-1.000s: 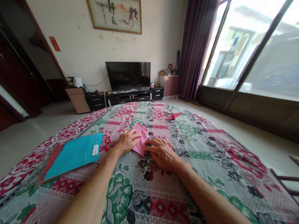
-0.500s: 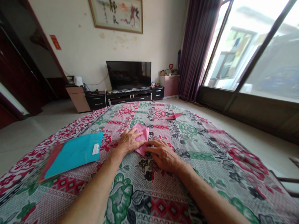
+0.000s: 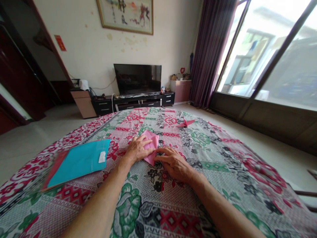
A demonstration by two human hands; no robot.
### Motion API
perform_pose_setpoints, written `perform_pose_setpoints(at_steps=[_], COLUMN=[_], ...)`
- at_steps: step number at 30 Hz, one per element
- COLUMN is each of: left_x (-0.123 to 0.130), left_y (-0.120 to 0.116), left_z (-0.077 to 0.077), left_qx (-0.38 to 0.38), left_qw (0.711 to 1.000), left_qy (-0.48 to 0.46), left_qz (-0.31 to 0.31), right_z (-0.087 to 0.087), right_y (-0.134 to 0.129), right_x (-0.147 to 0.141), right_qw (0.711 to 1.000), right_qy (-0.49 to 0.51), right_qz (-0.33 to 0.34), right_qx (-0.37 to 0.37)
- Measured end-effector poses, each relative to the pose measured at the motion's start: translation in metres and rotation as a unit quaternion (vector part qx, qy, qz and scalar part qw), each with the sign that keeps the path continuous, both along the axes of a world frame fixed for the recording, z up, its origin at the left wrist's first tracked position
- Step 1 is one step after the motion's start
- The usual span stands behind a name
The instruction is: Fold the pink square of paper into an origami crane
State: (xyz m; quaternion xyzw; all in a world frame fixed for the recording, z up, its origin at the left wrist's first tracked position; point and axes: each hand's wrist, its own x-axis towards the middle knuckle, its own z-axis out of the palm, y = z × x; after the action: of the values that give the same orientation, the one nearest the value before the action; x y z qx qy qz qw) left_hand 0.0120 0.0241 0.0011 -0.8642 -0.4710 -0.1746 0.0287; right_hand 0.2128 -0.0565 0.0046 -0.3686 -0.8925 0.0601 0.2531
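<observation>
A folded piece of pink paper (image 3: 154, 140) lies on the patterned tablecloth near the middle of the view. My left hand (image 3: 139, 148) rests on its left side with fingers spread across it, pressing it against the cloth. At the paper's lower right edge, my right hand (image 3: 173, 162) touches it with thumb and index finger, which pinch close together at the edge. Part of the paper is hidden under my left fingers.
A blue packet of paper (image 3: 79, 162) in a clear sleeve lies on the left of the round table (image 3: 208, 198). Beyond the paper sits a pink folded bird shape (image 3: 185, 123). A television (image 3: 138, 79) stands against the far wall.
The view has shifted slightly. Both hands stay at the pink paper in nearly the same pose.
</observation>
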Motion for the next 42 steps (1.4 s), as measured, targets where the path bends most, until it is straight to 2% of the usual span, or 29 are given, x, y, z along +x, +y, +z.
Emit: perform_pose_setpoints(at_steps=[12, 25, 42], left_x=[-0.003, -0.0017, -0.0026], left_y=[0.0054, 0.0006, 0.0036], left_z=[-0.0054, -0.0027, -0.0057], left_qx=[-0.01, -0.002, 0.016], left_qw=[1.0, 1.0, 1.0], left_qy=[-0.003, 0.006, -0.005], left_qz=[-0.003, 0.021, 0.003], right_z=[0.0037, 0.008, 0.0031], right_y=[-0.0028, -0.0046, -0.0011], right_x=[-0.0015, -0.0036, -0.0018], right_qw=[1.0, 1.0, 0.999], right_qy=[-0.016, -0.018, -0.023], right_qz=[0.003, 0.024, 0.034], right_qx=[-0.005, -0.004, -0.002])
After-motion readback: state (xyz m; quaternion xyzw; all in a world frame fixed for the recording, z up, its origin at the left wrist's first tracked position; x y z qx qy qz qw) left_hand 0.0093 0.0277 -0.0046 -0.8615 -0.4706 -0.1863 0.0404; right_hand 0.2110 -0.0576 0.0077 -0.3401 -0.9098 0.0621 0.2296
